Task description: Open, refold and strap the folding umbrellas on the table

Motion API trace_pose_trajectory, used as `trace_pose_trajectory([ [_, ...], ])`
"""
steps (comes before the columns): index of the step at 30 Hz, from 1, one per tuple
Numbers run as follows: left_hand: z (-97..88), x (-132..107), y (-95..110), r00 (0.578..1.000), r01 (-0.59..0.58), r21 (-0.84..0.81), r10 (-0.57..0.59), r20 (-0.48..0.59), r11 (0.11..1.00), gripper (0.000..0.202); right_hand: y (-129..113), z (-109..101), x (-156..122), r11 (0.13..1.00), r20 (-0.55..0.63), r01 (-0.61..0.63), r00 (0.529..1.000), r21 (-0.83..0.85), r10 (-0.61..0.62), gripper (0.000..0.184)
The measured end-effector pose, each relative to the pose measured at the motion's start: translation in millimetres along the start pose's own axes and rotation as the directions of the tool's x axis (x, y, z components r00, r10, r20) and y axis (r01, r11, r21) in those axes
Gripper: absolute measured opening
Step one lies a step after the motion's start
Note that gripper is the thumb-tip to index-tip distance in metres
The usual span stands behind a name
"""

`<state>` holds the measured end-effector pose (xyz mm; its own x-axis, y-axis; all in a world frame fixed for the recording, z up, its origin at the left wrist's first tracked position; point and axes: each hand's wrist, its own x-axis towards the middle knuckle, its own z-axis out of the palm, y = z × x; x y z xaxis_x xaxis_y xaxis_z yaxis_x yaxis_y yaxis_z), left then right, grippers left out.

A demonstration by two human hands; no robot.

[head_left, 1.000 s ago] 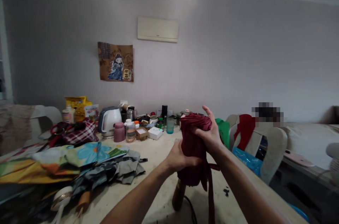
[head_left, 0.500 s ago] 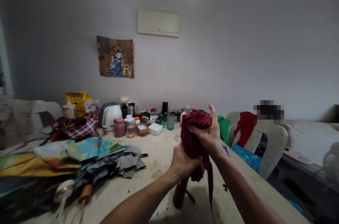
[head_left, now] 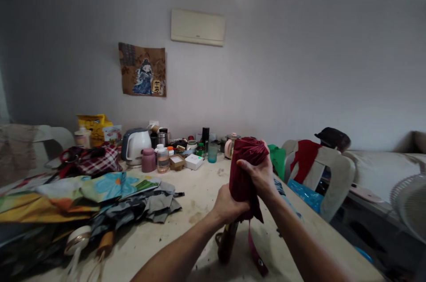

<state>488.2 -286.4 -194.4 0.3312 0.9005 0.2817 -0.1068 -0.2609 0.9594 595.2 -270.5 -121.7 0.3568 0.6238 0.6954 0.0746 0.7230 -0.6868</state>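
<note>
— How were the arms placed?
— Both forearms reached forward, converging at mid-frame.
— And the hands?
— The left hand (head_left: 229, 204) was clenched low, knuckles up; the right hand (head_left: 260, 174) was wrapped just above it, fingers curled.

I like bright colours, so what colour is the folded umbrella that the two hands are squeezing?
Dark red, almost maroon: the folded umbrella shows clearly in the head view.

Kettle (head_left: 135, 145) left of box (head_left: 193, 161)

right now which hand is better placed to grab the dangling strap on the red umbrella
Left, probably. The left hand grips low on the red umbrella, just above the strap; the right hand is clamped higher up.
</note>
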Motion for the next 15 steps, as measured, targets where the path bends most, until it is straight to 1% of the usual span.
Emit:
trace_pose_trajectory([
  [2, 8.6, -3, -3, 0.986, -0.003, 0.098, 0.019, -0.163, 0.995, 0.037, 4, 4, -8, 0.995, -0.065, 0.002, 0.998, -0.099, -0.008, 0.085],
  [3, 10.6, -5, -4, 0.972, -0.008, 0.153, 0.044, -0.23, 0.988, 0.043, 4, 5, -11, 0.995, -0.073, -0.014, 0.997, -0.099, 0.007, 0.081],
  [4, 10.6, -7, -6, 0.96, -0.022, 0.192, 0.074, -0.269, 0.981, 0.049, 3, 6, -14, 0.997, -0.068, -0.038, 0.997, -0.067, 0.034, 0.077],
  [5, 8.7, -8, -7, 0.959, -0.045, 0.203, 0.1, -0.266, 0.978, 0.054, 2, 6, -15, 0.997, -0.053, -0.072, 0.996, -0.01, 0.071, 0.072],
  [6, 4.9, -8, -7, 0.969, -0.072, 0.182, 0.112, -0.221, 0.981, 0.059, 0, 5, -16, 0.991, -0.016, -0.12, 0.993, 0.057, 0.121, 0.066],
  [7, -0.4, -8, -7, 0.984, -0.095, 0.131, 0.112, -0.135, 0.987, 0.062, -2, 2, -17, 0.977, 0.038, -0.178, 0.984, 0.118, 0.175, 0.059],
  [8, -6.4, -7, -7, 0.994, -0.105, 0.06, 0.107, -0.024, 0.993, 0.066, -4, -1, -17, 0.959, 0.093, -0.232, 0.971, 0.164, 0.219, 0.054],
  [9, -12.7, -6, -7, 0.991, -0.101, -0.014, 0.102, 0.084, 0.995, 0.068, -4, -4, -17, 0.942, 0.142, -0.272, 0.959, 0.197, 0.247, 0.05],
  [10, -18.5, -5, -7, 0.979, -0.087, -0.079, 0.1, 0.178, 0.993, 0.071, -4, -7, -17, 0.931, 0.182, -0.291, 0.95, 0.219, 0.254, 0.048],
  [12, -26.9, -2, -7, 0.946, -0.048, -0.173, 0.101, 0.31, 0.984, 0.075, -2, -14, -17, 0.932, 0.228, -0.271, 0.949, 0.242, 0.217, 0.048],
  [15, -30.4, -1, -12, 0.911, 0.024, -0.278, 0.093, 0.401, 0.96, 0.076, 4, -20, -18, 0.949, 0.259, -0.209, 0.955, 0.238, 0.145, 0.047],
])
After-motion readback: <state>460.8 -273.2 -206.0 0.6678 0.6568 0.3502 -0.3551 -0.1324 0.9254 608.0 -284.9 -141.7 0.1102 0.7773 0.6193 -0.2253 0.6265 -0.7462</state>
